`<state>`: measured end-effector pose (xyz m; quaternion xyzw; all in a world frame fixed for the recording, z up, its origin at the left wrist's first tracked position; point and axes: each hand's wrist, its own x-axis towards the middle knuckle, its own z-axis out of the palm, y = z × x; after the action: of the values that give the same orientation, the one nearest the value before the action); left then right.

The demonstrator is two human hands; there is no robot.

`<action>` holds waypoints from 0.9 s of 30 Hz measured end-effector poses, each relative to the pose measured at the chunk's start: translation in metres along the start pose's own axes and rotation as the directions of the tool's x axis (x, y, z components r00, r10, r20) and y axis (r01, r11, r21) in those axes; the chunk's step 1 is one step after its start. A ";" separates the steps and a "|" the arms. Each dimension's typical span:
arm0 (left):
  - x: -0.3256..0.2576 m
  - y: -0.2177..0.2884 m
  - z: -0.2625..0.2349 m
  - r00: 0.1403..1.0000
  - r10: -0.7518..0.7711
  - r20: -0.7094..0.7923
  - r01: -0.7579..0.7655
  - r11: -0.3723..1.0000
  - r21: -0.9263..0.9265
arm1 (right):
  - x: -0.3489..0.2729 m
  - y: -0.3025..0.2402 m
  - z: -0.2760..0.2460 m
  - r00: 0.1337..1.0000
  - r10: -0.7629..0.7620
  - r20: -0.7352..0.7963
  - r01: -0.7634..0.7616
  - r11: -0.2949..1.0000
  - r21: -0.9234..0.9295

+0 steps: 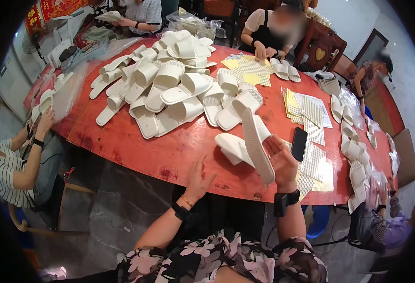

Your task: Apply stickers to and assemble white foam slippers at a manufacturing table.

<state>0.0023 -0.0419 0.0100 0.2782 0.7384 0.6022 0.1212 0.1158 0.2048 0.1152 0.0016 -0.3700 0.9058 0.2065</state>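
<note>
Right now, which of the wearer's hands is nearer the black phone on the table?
Right. The right hand holds a white slipper upright just left of the black phone, almost beside it. The left hand is open and empty at the table edge, farther left.

White slippers (169, 89), red table (136, 146), black phone (299, 144), yellow-and-white dotted sheets (252, 70), black floral-patterned dress (226, 262).

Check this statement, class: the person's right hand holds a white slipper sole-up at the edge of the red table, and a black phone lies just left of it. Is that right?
One detail is wrong. In the head view the black phone lies just right of the white slipper, not left. The right hand does hold it sole-up at the red table edge.
</note>
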 end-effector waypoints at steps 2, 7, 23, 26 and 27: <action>0.004 -0.005 0.010 0.997 0.080 -0.013 -0.079 0.997 0.015 | -0.006 0.003 -0.044 0.935 -0.094 -0.343 -0.077 0.888 -0.453; 0.006 -0.006 0.027 0.994 0.108 -0.010 -0.105 0.985 0.136 | -0.030 0.008 -0.089 0.841 -0.450 -0.300 -0.081 0.445 -0.892; 0.072 0.022 0.089 0.983 0.000 0.182 -0.024 0.992 0.128 | -0.038 0.059 -0.054 0.931 -0.300 -0.210 -0.314 -0.359 -0.879; 0.077 0.011 0.098 0.968 -0.060 0.243 0.133 0.946 -0.297 | -0.037 0.069 -0.049 0.931 -0.293 -0.219 -0.318 -0.350 -0.881; 0.074 0.022 0.105 0.942 -0.150 0.300 0.260 0.892 -0.370 | -0.039 0.071 -0.057 0.918 -0.337 -0.207 -0.327 -0.351 -0.878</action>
<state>0.0019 0.0883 0.0172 0.2445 0.6005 0.6830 0.3364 0.1327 0.1825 0.0203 -0.3499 -0.8998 0.1780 0.1903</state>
